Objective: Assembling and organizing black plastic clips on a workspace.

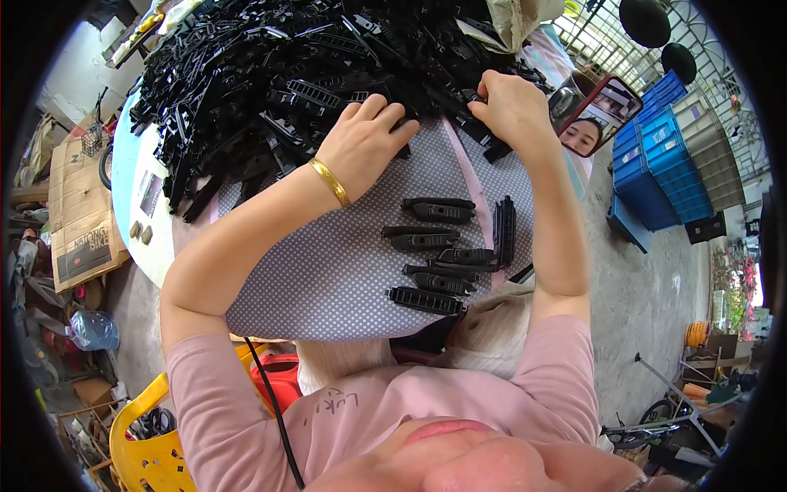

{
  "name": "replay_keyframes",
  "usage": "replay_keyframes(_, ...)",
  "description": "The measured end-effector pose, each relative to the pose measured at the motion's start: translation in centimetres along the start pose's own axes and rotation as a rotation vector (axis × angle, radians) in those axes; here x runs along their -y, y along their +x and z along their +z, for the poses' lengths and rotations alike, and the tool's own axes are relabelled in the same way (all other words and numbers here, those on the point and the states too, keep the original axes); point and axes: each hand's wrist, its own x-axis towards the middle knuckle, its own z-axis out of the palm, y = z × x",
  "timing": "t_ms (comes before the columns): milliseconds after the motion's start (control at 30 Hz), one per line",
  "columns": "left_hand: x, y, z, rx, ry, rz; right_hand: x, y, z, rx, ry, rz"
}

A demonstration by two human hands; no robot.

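A large heap of black plastic parts (270, 74), some ladder-like with slots, covers the far side of the table. At the heap's near edge is my left hand (365, 143), fingers curled down over dark pieces; what they grip is hidden under them. My right hand (512, 111), farther right, pinches a black plastic part (467, 123) between thumb and fingers. Between my forearms, several long black clip-like parts (438, 211) lie in a loose column on the dotted tablecloth (320, 262). One slotted black strip (504, 232) lies lengthwise beside them, near my right forearm.
A phone (602, 115) with a lit screen stands at the table's right edge, by a light sack (520, 20). Blue crates (648, 164) are stacked on the floor to the right. A yellow chair (152, 435), a cardboard box (82, 213) and a plastic water jug (92, 330) are at left.
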Motion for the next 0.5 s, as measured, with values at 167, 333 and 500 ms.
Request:
replay_keyframes(167,0.7,0.1,-0.1,-0.114,-0.063,0.029,0.4,-0.4,-0.7,-0.059,0.057,-0.006)
replay_keyframes(333,0.5,0.9,-2.2,-0.32,-0.637,-0.343,1.1,-0.3,-0.2,-0.4,0.742,-0.301)
replay_keyframes(500,2.5,0.7,-1.8,-0.307,-1.248,-0.669,4.6,-2.4,-1.1,-0.176,1.051,-0.543)
